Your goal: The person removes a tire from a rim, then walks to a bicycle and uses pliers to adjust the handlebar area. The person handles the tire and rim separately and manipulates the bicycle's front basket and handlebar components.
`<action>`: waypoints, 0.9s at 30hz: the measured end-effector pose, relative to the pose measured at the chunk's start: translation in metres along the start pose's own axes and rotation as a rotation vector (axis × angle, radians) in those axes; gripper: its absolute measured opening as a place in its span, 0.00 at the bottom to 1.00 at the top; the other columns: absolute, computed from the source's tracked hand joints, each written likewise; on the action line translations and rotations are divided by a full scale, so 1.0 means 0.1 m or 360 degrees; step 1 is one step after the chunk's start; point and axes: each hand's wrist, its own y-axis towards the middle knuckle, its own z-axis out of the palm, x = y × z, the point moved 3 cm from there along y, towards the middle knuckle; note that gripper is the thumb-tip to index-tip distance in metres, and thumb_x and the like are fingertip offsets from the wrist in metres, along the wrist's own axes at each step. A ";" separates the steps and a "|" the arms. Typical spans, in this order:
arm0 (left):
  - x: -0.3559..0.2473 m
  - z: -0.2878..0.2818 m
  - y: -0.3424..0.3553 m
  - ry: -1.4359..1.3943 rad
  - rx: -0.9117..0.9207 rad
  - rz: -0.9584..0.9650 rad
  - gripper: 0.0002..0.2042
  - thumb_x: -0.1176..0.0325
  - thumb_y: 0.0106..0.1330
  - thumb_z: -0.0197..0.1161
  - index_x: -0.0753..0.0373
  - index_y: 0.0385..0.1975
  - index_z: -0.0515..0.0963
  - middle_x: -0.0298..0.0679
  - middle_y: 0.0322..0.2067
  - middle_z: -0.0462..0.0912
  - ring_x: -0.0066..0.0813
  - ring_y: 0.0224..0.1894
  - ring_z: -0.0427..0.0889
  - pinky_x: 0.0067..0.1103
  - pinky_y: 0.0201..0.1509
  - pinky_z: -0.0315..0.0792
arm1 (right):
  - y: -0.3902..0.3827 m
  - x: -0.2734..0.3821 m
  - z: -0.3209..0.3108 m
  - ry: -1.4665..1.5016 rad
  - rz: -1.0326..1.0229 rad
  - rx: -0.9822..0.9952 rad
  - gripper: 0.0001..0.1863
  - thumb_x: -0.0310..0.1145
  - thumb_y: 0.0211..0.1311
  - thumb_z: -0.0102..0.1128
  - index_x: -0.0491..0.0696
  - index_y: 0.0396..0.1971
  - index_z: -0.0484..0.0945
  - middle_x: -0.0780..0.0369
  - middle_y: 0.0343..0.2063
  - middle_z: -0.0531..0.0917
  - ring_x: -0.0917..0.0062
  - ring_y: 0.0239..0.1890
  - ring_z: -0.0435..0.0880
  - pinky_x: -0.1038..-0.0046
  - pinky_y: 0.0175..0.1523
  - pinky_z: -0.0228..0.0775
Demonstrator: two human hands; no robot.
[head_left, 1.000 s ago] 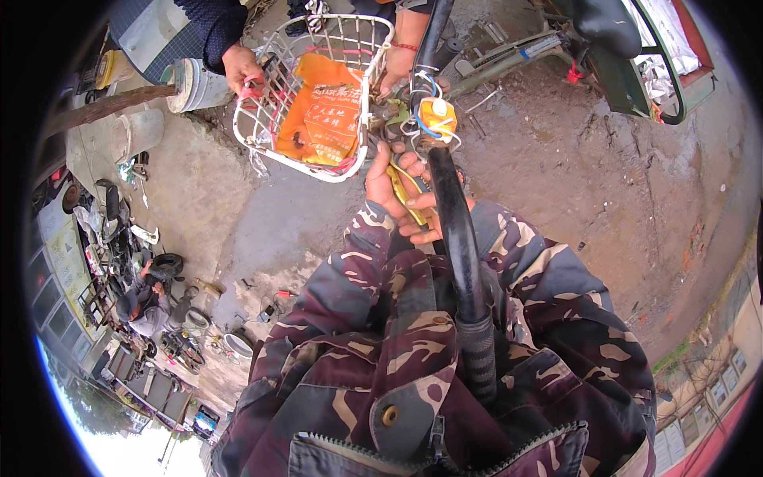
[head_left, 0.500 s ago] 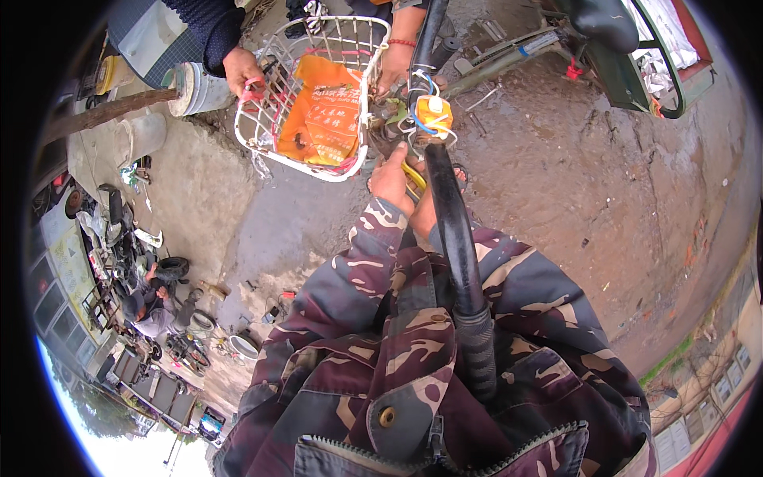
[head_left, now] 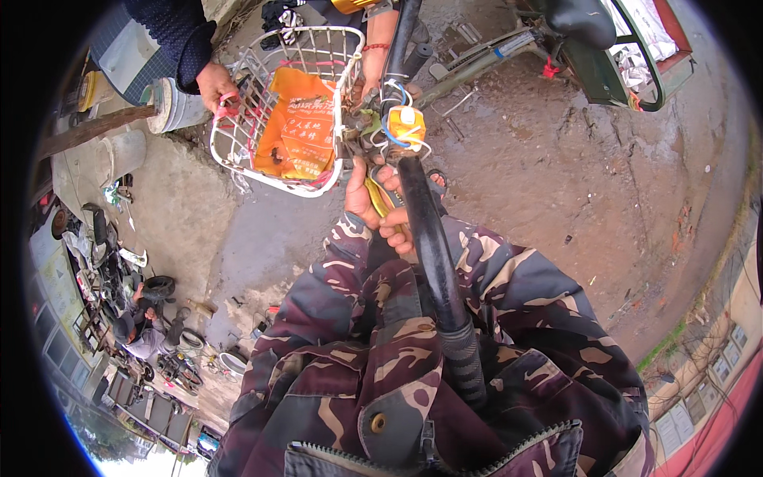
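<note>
A black handlebar (head_left: 429, 230) runs from the far side down toward my jacket, with a yellow block (head_left: 407, 127) and blue and white wires on it. Just left of the bar, my right hand (head_left: 396, 229) grips yellow-handled pliers (head_left: 376, 196), partly hidden by the bar. My left hand (head_left: 361, 197) is closed beside the pliers, fingertips up at the metal bracket (head_left: 364, 131) behind the basket; what it pinches is hidden. The white wire basket (head_left: 322, 191) holds an orange printed bag (head_left: 296, 127). Another person's hand (head_left: 214, 86) holds the basket's red handle; that person's other hand (head_left: 372, 71) is at its right side.
A green cart frame (head_left: 584, 67) and a black saddle (head_left: 580, 24) stand at the far right. Left are a white bucket (head_left: 179, 107) and a wooden pole (head_left: 95, 133). Another person (head_left: 143, 334) sits among motorbike parts at the lower left.
The scene has shifted left and slightly down in view. My right hand has come out from behind the handlebar, and more of the pliers shows between my hands.
</note>
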 end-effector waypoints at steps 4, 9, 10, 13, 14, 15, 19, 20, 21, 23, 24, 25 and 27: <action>0.03 0.07 -0.06 0.0342 -0.0679 0.0236 0.27 0.43 0.79 0.50 0.64 0.56 0.77 0.46 0.49 0.86 0.46 0.51 0.85 0.43 0.62 0.77 | 0.06 0.07 -0.30 -0.1420 -0.0572 -0.0870 0.35 0.50 0.60 0.68 0.39 0.57 0.73 0.50 0.34 0.87 0.57 0.35 0.88 0.60 0.43 0.79; 0.09 0.30 0.02 0.1200 -0.1197 0.0214 0.21 0.53 0.78 0.55 0.64 0.58 0.76 0.46 0.46 0.85 0.39 0.49 0.85 0.32 0.52 0.81 | 0.17 -0.06 -0.36 -0.2114 -0.0901 -0.1662 0.54 0.57 0.59 0.66 0.38 0.74 0.50 0.40 0.44 0.86 0.47 0.49 0.87 0.54 0.56 0.77; 0.10 0.34 0.05 0.1201 -0.1185 0.0290 0.20 0.55 0.77 0.56 0.64 0.58 0.76 0.46 0.45 0.85 0.38 0.48 0.84 0.30 0.51 0.81 | 0.17 -0.07 -0.34 -0.2217 -0.0958 -0.1767 0.56 0.59 0.58 0.66 0.38 0.74 0.49 0.40 0.44 0.86 0.47 0.49 0.87 0.54 0.57 0.77; 0.11 0.39 0.07 0.0949 -0.1110 0.0278 0.18 0.55 0.77 0.55 0.63 0.53 0.76 0.42 0.40 0.82 0.40 0.45 0.83 0.35 0.49 0.78 | 0.08 -0.08 -0.26 -0.2318 -0.1133 -0.1731 0.62 0.65 0.56 0.65 0.37 0.76 0.44 0.40 0.46 0.86 0.47 0.50 0.87 0.55 0.59 0.76; 0.12 0.40 0.09 0.0611 -0.0986 0.0273 0.17 0.54 0.78 0.54 0.63 0.51 0.76 0.41 0.38 0.81 0.42 0.44 0.82 0.38 0.50 0.77 | 0.01 -0.06 -0.22 -0.2428 -0.1154 -0.1637 0.62 0.64 0.56 0.65 0.38 0.77 0.44 0.41 0.46 0.86 0.49 0.49 0.88 0.53 0.59 0.75; 0.14 0.42 0.07 0.0389 -0.0798 0.0190 0.18 0.51 0.78 0.53 0.62 0.49 0.75 0.40 0.36 0.80 0.42 0.43 0.80 0.39 0.52 0.76 | -0.08 -0.03 -0.17 -0.2264 -0.1268 -0.1453 0.62 0.64 0.57 0.65 0.39 0.77 0.43 0.43 0.46 0.87 0.50 0.48 0.88 0.51 0.58 0.75; 0.15 0.55 0.03 -0.0198 0.0033 -0.0013 0.23 0.40 0.76 0.53 0.59 0.43 0.73 0.31 0.32 0.69 0.26 0.35 0.69 0.32 0.48 0.66 | -0.24 0.07 0.06 -0.0782 -0.0409 -0.0396 0.39 0.53 0.62 0.67 0.45 0.66 0.67 0.60 0.41 0.88 0.69 0.38 0.88 0.67 0.41 0.79; 0.13 0.57 0.03 -0.0300 0.0123 0.0025 0.24 0.40 0.76 0.54 0.59 0.42 0.72 0.30 0.32 0.68 0.24 0.35 0.69 0.31 0.47 0.66 | -0.26 0.07 0.14 -0.0355 -0.0232 -0.0262 0.32 0.50 0.63 0.67 0.47 0.61 0.73 0.63 0.38 0.87 0.73 0.34 0.87 0.71 0.35 0.77; 0.13 0.57 0.02 -0.0231 0.0102 0.0044 0.23 0.40 0.75 0.57 0.59 0.42 0.72 0.30 0.33 0.68 0.23 0.35 0.68 0.30 0.47 0.67 | -0.28 0.07 0.21 0.0014 -0.0101 -0.0016 0.26 0.48 0.64 0.66 0.48 0.56 0.78 0.66 0.35 0.86 0.77 0.30 0.85 0.76 0.30 0.75; 0.12 0.56 0.00 -0.0152 -0.0016 0.0037 0.24 0.40 0.75 0.56 0.58 0.42 0.72 0.30 0.33 0.67 0.23 0.35 0.69 0.30 0.48 0.69 | -0.23 0.08 0.20 0.0055 -0.0045 0.0050 0.19 0.47 0.61 0.70 0.50 0.43 0.79 0.67 0.30 0.83 0.78 0.26 0.82 0.76 0.28 0.74; 0.12 0.57 -0.01 -0.0118 0.0046 -0.0001 0.24 0.40 0.75 0.56 0.58 0.41 0.72 0.30 0.33 0.67 0.23 0.35 0.69 0.30 0.48 0.70 | -0.18 0.04 0.14 0.0017 -0.0001 0.0070 0.16 0.47 0.59 0.72 0.51 0.36 0.79 0.67 0.28 0.82 0.79 0.24 0.81 0.76 0.27 0.73; 0.13 0.57 -0.03 -0.0030 0.0028 -0.0039 0.25 0.39 0.76 0.54 0.60 0.46 0.73 0.33 0.36 0.72 0.26 0.38 0.73 0.32 0.51 0.72 | -0.13 -0.02 0.04 -0.0112 0.0024 0.0006 0.22 0.47 0.64 0.66 0.47 0.50 0.79 0.71 0.26 0.79 0.85 0.19 0.71 0.80 0.22 0.63; 0.10 0.43 -0.08 0.0333 -0.0522 0.0143 0.27 0.39 0.77 0.52 0.62 0.52 0.74 0.38 0.42 0.80 0.32 0.43 0.80 0.35 0.56 0.76 | 0.07 -0.06 -0.24 -0.0594 -0.0226 -0.0263 0.30 0.51 0.63 0.67 0.44 0.55 0.74 0.65 0.29 0.83 0.79 0.22 0.79 0.76 0.25 0.70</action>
